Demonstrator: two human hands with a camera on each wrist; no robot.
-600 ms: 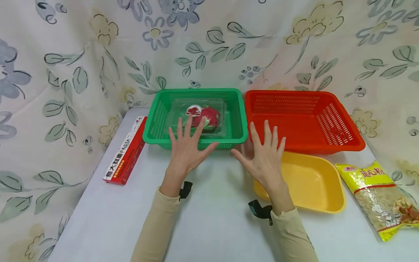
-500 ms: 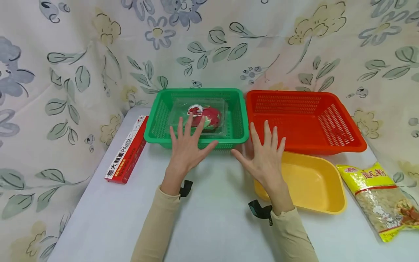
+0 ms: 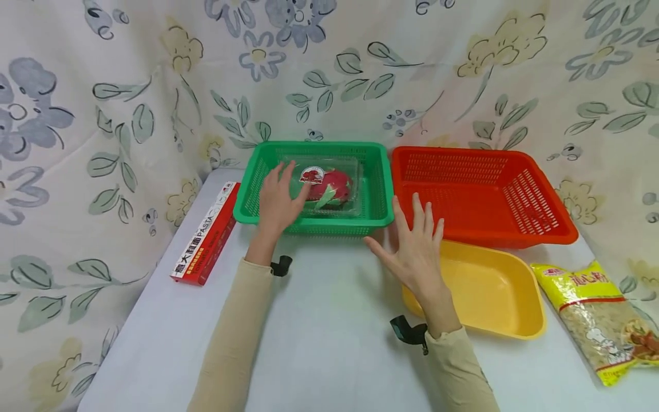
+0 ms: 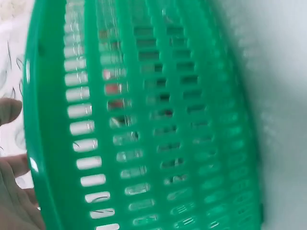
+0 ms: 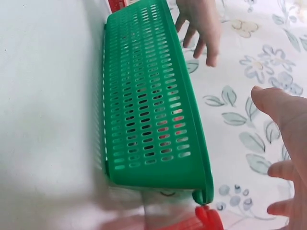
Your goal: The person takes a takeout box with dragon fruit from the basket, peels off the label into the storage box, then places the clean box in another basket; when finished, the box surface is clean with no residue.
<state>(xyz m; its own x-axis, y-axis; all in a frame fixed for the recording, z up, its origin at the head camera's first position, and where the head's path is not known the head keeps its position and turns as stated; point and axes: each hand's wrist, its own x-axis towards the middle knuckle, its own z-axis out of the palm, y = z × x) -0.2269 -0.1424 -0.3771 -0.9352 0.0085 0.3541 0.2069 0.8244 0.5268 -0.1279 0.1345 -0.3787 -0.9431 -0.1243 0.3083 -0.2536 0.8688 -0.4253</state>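
Presently, the clear plastic box (image 3: 329,181) with a dragon fruit (image 3: 338,187) lies inside the green basket (image 3: 334,222), which stands on the worktop (image 3: 324,326). The left hand (image 3: 277,205) is above the left front part of this basket; its fingers are extended and somewhat apart, holding nothing. The right hand (image 3: 418,257), to the right of the basket's front corner, has its fingers spread wide and is also without any load.

I judge that the box will be rather light, but thin, smooth and easily dented, so it is better to take it by both short sides, gently, without pressing the lid over the fruit.

On its lid is a round label (image 3: 312,175), whose letters are too small to read. Left of the basket, the red carton (image 3: 206,234) says "PASTA" and "意大利面". Far to its right, the yellow-topped bag (image 3: 599,323) carries Chinese characters, apparently ending with "粉".
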